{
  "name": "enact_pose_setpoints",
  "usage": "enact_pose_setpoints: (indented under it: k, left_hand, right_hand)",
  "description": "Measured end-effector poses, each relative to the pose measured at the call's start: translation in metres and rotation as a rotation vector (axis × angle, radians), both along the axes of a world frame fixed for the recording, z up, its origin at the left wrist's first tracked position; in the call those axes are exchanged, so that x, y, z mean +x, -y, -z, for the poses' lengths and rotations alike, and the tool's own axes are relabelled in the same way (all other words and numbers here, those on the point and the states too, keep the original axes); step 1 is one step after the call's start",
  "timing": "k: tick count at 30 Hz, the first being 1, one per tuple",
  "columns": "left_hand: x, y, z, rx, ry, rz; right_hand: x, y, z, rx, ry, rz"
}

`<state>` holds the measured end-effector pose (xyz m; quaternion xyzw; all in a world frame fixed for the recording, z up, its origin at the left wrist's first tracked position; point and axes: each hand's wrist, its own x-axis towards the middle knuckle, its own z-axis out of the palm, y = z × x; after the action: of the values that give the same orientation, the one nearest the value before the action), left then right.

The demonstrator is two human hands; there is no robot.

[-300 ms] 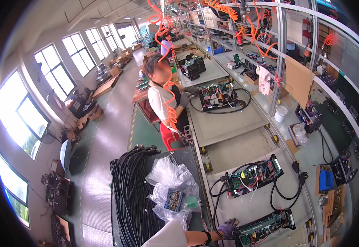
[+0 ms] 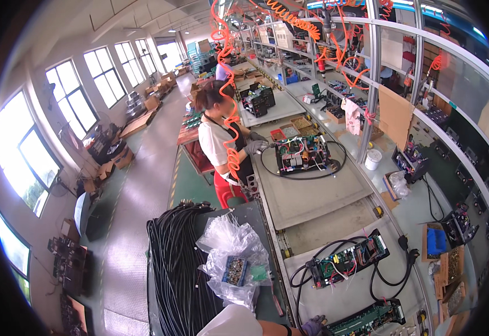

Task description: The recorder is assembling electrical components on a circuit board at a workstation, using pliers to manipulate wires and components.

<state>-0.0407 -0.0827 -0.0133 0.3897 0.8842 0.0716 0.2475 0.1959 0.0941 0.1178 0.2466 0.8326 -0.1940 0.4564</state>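
Note:
My left hand (image 2: 314, 325), in a grey-purple glove, is at the lower edge, at the left end of a long circuit board unit (image 2: 365, 321). It seems to touch that end; its fingers are partly cut off, so their grip is unclear. My right hand is out of view. Just beyond lies a second circuit board unit (image 2: 350, 261) with coloured wires and a thick black cable (image 2: 406, 271) looping off its right side. Left of my hand, clear plastic bags (image 2: 236, 238) and a blue tray of small parts (image 2: 235, 271) lie on a dark side table.
A large bundle of black cables (image 2: 177, 269) covers the side table's left part. Across the line, a co-worker (image 2: 219, 134) in grey gloves stands at another wired unit (image 2: 303, 154). Orange coiled hoses (image 2: 232, 112) hang overhead. Parts boxes (image 2: 436, 242) stand at the right.
The view has shifted, so the near units and my left hand sit lower in the picture. The co-worker's head has turned down toward the unit, and small parts bins behind that unit now show.

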Motion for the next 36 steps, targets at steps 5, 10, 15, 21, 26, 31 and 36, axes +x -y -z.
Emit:
enact_pose_setpoints:
  k: [5,10,15,21,26,31,36]
  left_hand:
    - [0.000,-0.004,-0.010,0.000,-0.154,-0.089]
    - [-0.010,-0.005,-0.009,-0.018,-0.230,-0.107]
    - [0.100,-0.011,0.013,-0.050,-0.052,0.109]
    - [0.131,-0.015,0.035,-0.047,0.032,0.488]
    - [0.187,-0.036,0.014,-0.061,-0.011,0.629]
    - [0.257,-0.055,-0.025,-0.138,0.015,0.787]
    - [0.289,-0.038,-0.059,-0.225,0.062,0.980]
  right_hand:
    - [0.007,0.004,0.004,0.040,-0.019,0.058]
    - [0.047,0.014,0.018,0.060,0.043,0.185]
    - [0.128,0.029,0.018,0.131,-0.059,0.443]
    - [0.145,0.027,-0.015,0.038,0.051,0.460]
    - [0.216,0.040,-0.012,0.128,0.061,0.488]
    - [0.260,0.058,-0.018,0.129,0.102,0.441]
    - [0.291,0.071,0.009,0.116,0.195,0.304]
